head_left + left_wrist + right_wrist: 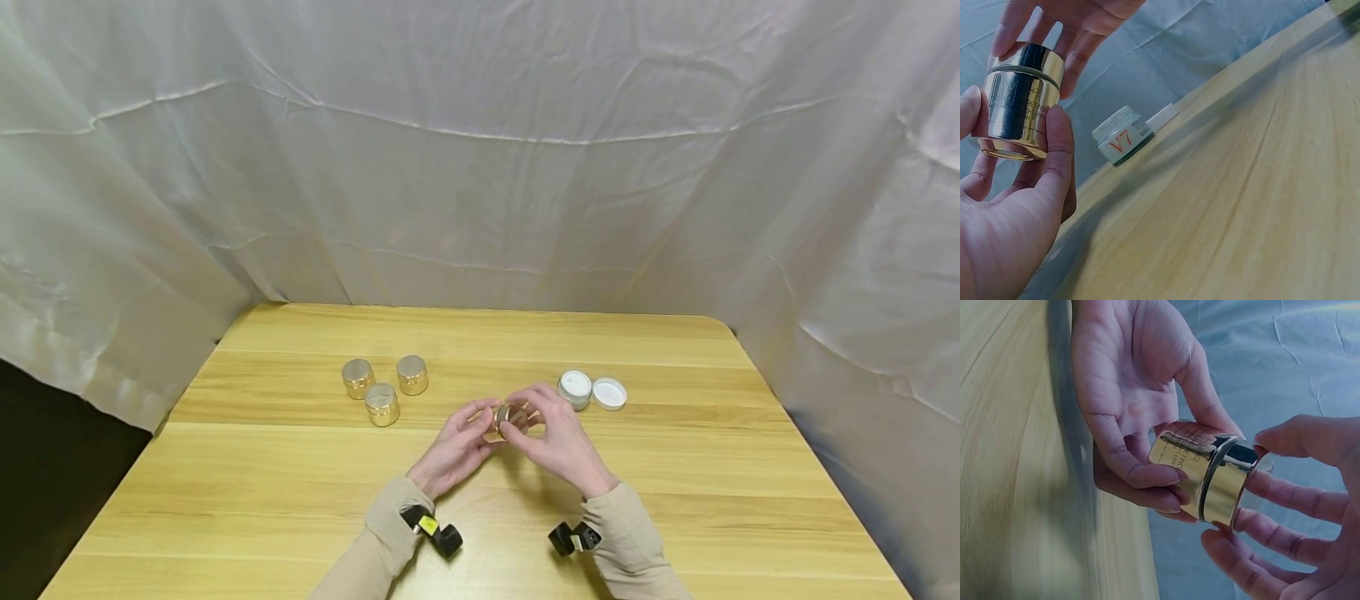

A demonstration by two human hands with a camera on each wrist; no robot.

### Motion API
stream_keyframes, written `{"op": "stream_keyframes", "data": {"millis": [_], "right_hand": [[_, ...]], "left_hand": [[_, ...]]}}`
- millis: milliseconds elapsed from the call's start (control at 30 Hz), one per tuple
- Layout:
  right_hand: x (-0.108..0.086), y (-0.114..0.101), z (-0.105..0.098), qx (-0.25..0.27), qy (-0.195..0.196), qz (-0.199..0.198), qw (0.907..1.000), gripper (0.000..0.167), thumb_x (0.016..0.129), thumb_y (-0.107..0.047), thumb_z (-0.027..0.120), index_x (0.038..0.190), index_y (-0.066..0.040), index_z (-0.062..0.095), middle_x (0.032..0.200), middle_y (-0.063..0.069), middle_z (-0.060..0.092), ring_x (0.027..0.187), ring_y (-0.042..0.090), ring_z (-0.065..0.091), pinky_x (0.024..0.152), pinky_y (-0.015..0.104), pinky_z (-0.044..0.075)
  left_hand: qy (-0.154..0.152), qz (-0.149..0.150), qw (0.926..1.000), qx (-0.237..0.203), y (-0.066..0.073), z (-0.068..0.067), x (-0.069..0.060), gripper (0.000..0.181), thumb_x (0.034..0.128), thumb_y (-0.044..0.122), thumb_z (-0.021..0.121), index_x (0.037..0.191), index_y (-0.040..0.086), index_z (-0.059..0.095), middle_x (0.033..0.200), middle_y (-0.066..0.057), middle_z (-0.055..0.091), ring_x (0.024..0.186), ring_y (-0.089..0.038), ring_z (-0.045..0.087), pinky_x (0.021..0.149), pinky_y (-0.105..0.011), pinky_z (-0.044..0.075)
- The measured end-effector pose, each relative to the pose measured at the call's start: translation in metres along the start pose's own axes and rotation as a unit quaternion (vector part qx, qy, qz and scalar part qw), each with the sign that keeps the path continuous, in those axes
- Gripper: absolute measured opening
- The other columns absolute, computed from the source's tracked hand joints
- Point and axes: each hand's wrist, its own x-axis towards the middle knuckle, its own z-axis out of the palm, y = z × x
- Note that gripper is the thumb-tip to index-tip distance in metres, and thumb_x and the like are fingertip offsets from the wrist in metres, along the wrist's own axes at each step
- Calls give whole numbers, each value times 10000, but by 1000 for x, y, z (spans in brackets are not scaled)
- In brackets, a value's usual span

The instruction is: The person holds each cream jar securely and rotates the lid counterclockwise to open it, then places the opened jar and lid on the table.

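Observation:
A shiny gold cosmetic cream jar (1019, 106) is held up over the table between both hands, tilted on its side in the head view. My left hand (453, 452) grips the jar's body, thumb on one side and fingers on the other. At the lid end is my right hand (561, 440), its thumb and fingertips round the rim of the gold lid (1225, 487). A dark line separates lid and body; whether the lid is loose, I cannot tell. Small printed lettering covers the body in both wrist views.
Three gold-lidded jars, including a front one (382, 406), stand at the left. Behind my right hand sits a whitish jar (1122, 135) marked V7, its top white, beside a white round lid (609, 393). Pale curtains (480, 208) hang behind the wooden table.

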Motion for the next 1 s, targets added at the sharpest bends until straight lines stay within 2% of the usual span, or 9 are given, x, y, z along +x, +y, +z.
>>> {"op": "stream_keyframes", "data": {"millis": [133, 367, 700, 867, 1000], "right_hand": [[0, 2, 2, 228, 113, 186, 9995, 335, 879, -183, 772, 1132, 17, 680, 1063, 165, 683, 840, 237, 697, 730, 311, 639], [0, 2, 1, 209, 249, 310, 9990, 308, 877, -182, 780, 1092, 23, 695, 1019, 158, 693, 787, 197, 690, 687, 292, 638], [0, -1, -1, 45, 33, 83, 9999, 303, 831, -130, 801, 1102, -41, 699, 1065, 119, 689, 932, 238, 661, 798, 343, 636], [0, 0, 0, 255, 108, 317, 9991, 327, 878, -182, 776, 1132, 3, 685, 1065, 150, 681, 852, 228, 690, 749, 340, 644], [1, 0, 0, 267, 183, 520, 9981, 325, 890, -209, 767, 1111, 16, 690, 1033, 144, 690, 790, 182, 686, 695, 253, 622]], "left_hand": [[-39, 32, 10000, -26, 0, 0, 0, 180, 1021, 202, 569, 1197, 190, 605, 1215, -10, 600, 1069, -97, 645, 1031, -275, 552], [-97, 50, 9999, -39, 0, 0, 0, 201, 1012, 217, 586, 1210, 184, 601, 1216, -2, 614, 1090, -98, 644, 1047, -282, 545], [-38, -3, 10000, 14, 1, 0, 0, 184, 1017, 208, 576, 1198, 191, 606, 1240, -16, 585, 1088, -100, 637, 1037, -265, 544], [-80, 41, 10000, 13, 0, 0, 0, 179, 1027, 201, 557, 1198, 189, 605, 1224, -8, 597, 1087, -96, 639, 1048, -277, 543], [-86, 71, 9999, 8, 0, 1, 0, 171, 1032, 195, 546, 1191, 195, 611, 1208, 9, 617, 1092, -92, 639, 1055, -283, 542]]}}
